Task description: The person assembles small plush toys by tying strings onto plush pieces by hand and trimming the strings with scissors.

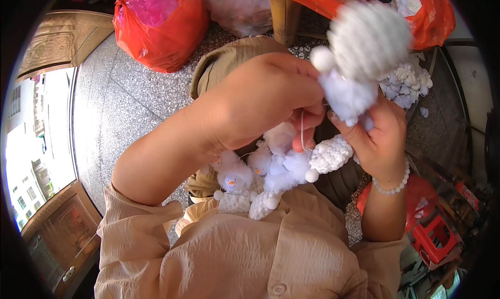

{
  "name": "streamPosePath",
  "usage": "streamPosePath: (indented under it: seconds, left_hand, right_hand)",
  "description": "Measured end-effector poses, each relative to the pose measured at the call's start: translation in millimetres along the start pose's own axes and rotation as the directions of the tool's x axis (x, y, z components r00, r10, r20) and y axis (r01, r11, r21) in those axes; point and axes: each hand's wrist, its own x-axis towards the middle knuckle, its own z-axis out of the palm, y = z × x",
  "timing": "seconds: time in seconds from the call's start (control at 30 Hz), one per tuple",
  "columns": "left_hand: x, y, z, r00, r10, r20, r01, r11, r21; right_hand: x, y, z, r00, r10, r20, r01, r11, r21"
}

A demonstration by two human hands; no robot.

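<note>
Using the pile of little white snowmen [235,180] in the lap as the landmark: the fluffy white piece [348,98] being worked on is up past the pile and to its right, raised between the hands. Its ribbed white top [371,41] is pretty blurred, with a white pompom [322,59] at the side.

Right hand [384,135] is right of the pile, thumb and fingers closed around the fluffy part, beaded bracelet [391,184] on the wrist. Left hand [291,91] is just beyond the pile, fingers curled in tight beside the piece — can't tell what exactly they're pinching. A white thread [302,130] hangs by those fingers, toward a bumpy white crocheted bit [332,154] at the pile's right side.

Beyond the pile, off to the left, there's a stuffed red bag [162,36] — another red bag [435,20] sits far right of it.
</note>
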Motion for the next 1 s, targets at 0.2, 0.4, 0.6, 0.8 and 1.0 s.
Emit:
streamPosePath:
  seconds: [0.2,0.4,0.6,0.8,1.0]
  left_hand:
    - [-8.2,7.3,-7.9,0.988,0.085,-0.127,-0.082,0.996,0.03]
    - [-13.7,-5.9,-4.4,0.982,0.028,-0.187,-0.043,0.996,-0.079]
    - [-32.3,-10.6,-2.9,0.992,0.128,0.009,-0.12,0.948,-0.296]
    - [-53.1,0.7,5.3,0.965,0.248,0.088,-0.163,0.825,-0.541]
    - [-45.3,1.3,6.6,0.972,0.224,-0.077,-0.217,0.972,0.085]
  right_hand:
    - [-3.8,12.6,-25.8,0.982,-0.172,0.075,0.188,0.892,-0.411]
    - [-22.9,76.8,-44.2,0.988,-0.15,0.022,0.138,0.826,-0.546]
    - [-65.7,155.8,-52.8,0.975,-0.053,-0.218,-0.105,0.753,-0.65]
    - [-120.2,240.6,-46.8,0.929,0.268,-0.255,-0.36,0.813,-0.457]
    - [-124.1,235.1,-45.6,0.799,0.507,-0.324,-0.572,0.806,-0.15]
